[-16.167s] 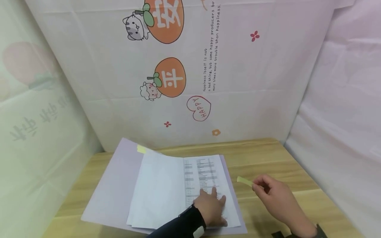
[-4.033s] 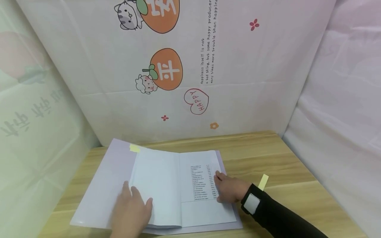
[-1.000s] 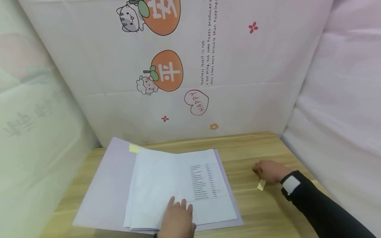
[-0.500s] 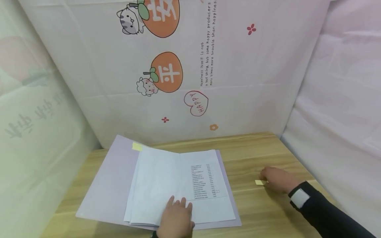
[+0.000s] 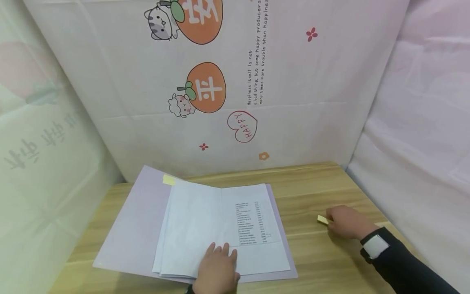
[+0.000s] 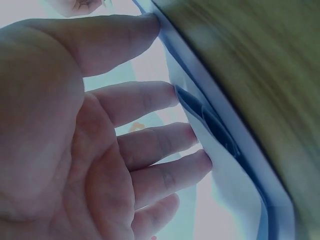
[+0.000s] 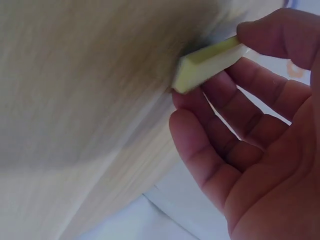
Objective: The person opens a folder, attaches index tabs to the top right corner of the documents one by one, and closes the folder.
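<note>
A lilac folder (image 5: 136, 228) lies spread on the table with white pages (image 5: 194, 220) inside. The right-hand page (image 5: 257, 257) carries a printed table. My left hand (image 5: 218, 271) rests on the pages near their lower edge, fingers extended; the left wrist view shows its fingertips (image 6: 162, 92) at the paper. To the folder's right, my right hand (image 5: 346, 221) pinches a small yellow sticky-note pad (image 7: 207, 65), just above the table. In the head view the end of the pad (image 5: 322, 219) sticks out leftward from the fingers.
A yellow sticky note (image 5: 169, 180) is stuck at the top of the left-hand pages. The wooden table (image 5: 304, 179) meets printed cloth (image 5: 293, 102) behind and plain cloth (image 5: 422, 143) on the right.
A page has been turned since the earliest frame. My right hand left the page and picked the sticky-note pad up off the table. My left hand moved right, onto the lower middle of the pages.
</note>
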Demonstrator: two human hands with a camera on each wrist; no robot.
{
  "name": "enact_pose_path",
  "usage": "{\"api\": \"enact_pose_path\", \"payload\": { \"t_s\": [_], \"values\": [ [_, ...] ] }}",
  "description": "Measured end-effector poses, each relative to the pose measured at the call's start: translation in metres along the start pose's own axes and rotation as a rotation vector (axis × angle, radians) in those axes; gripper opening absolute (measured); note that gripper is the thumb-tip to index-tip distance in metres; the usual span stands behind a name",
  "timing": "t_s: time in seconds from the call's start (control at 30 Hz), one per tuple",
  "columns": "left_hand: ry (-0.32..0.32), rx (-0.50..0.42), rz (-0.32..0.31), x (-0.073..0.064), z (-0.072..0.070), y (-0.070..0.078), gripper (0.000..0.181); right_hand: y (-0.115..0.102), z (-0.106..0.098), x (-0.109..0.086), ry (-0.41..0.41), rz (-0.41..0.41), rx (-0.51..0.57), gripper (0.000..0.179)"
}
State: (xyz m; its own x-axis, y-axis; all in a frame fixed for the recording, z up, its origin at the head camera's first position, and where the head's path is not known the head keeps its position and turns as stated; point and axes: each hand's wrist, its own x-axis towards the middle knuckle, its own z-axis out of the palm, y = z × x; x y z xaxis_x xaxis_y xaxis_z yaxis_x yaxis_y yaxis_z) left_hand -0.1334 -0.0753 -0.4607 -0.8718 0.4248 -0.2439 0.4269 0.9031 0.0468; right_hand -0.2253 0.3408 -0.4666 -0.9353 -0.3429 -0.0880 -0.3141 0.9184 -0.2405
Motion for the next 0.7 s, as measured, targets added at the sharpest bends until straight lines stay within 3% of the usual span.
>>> {"api": "enact_pose_path", "payload": {
  "t_s": [0.7],
  "values": [
    [0.011,-0.005,-0.003,-0.0008,-0.0001,0.0009,0.058,-0.0043,-0.0063,-0.0079,0.009,-0.013,0.025,0.013]
  ]
}}
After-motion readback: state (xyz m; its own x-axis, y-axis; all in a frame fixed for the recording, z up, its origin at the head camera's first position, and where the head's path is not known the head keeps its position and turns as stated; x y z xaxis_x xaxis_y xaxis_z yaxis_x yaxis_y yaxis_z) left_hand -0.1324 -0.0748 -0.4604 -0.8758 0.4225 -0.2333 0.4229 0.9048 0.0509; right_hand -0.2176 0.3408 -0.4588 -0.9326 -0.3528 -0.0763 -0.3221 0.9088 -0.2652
